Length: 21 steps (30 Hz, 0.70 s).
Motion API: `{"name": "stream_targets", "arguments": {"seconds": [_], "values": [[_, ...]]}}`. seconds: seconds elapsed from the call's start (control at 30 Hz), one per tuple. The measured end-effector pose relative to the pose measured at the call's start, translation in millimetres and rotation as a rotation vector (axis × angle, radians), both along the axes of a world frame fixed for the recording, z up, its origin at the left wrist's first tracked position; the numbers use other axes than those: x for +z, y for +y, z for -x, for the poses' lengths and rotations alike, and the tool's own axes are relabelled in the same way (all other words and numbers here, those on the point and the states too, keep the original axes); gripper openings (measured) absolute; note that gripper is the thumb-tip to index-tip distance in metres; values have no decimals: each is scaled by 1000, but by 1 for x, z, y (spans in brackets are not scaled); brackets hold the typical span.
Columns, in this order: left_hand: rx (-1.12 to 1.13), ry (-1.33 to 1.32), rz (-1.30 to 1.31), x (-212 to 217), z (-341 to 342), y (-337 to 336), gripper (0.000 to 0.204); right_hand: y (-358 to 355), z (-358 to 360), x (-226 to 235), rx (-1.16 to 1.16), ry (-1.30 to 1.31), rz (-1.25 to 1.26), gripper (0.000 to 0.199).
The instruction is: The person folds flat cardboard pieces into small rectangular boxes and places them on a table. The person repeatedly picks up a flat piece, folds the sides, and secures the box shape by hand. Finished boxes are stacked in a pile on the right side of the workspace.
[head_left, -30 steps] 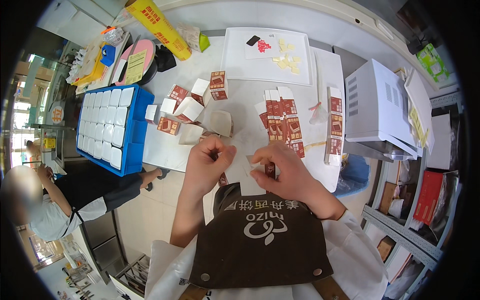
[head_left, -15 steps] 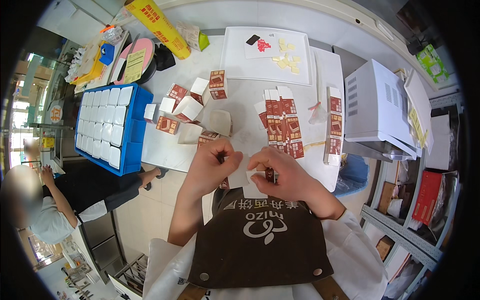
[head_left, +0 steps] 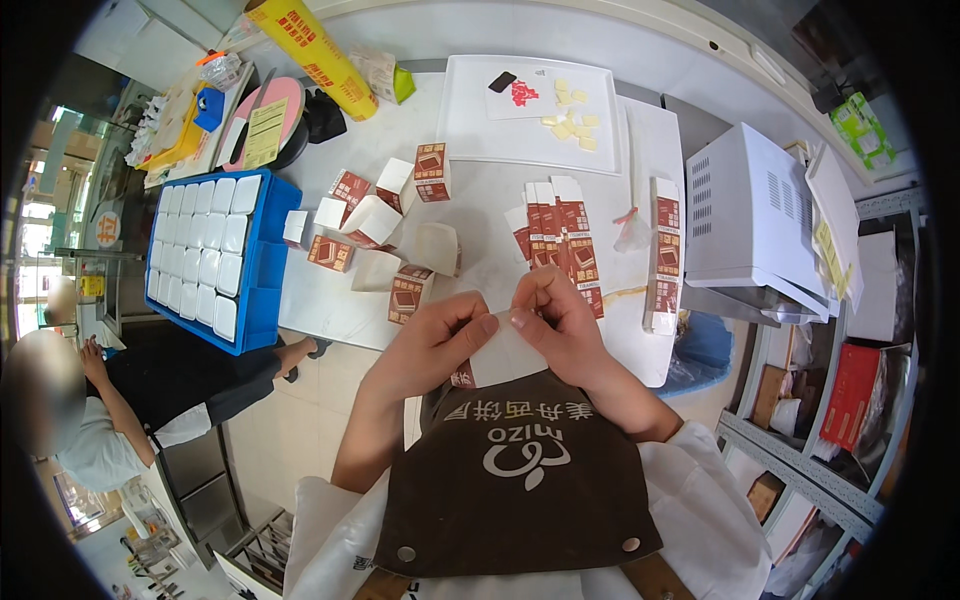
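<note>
Both hands pinch one flat carton blank above the table's near edge: left hand and right hand grip opposite sides. Several folded boxes stand finished (about eight); a stack of flat blanks seemingly remains

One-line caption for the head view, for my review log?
Both hands, left hand and right hand, hold a flat carton blank over the white table.

Left hand and right hand pinch a flat carton together above the white table.
</note>
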<state>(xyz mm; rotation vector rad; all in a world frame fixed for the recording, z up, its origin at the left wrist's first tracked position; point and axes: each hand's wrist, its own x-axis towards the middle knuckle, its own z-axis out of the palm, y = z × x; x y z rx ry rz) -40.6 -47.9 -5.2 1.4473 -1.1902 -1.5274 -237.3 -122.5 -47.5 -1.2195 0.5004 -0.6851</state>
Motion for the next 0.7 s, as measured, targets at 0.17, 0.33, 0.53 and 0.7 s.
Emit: {"name": "stream_targets", "arguments": {"seconds": [0.17, 0.33, 0.53, 0.7], "values": [[112, -329, 231, 14, 17, -5, 27, -8, -2, -1, -79, -27, -104, 12], [-1, -622, 462, 16, 24, -4, 67, -11, 1, -5, -66, -16, -157, 14], [-37, -549, 438, 18, 19, 0, 73, -13, 3, -5, 36, -13, -306, 17], [287, -25, 413, -25, 0, 3, 78, -12, 11, -24, 26, -56, -420, 27]]}}
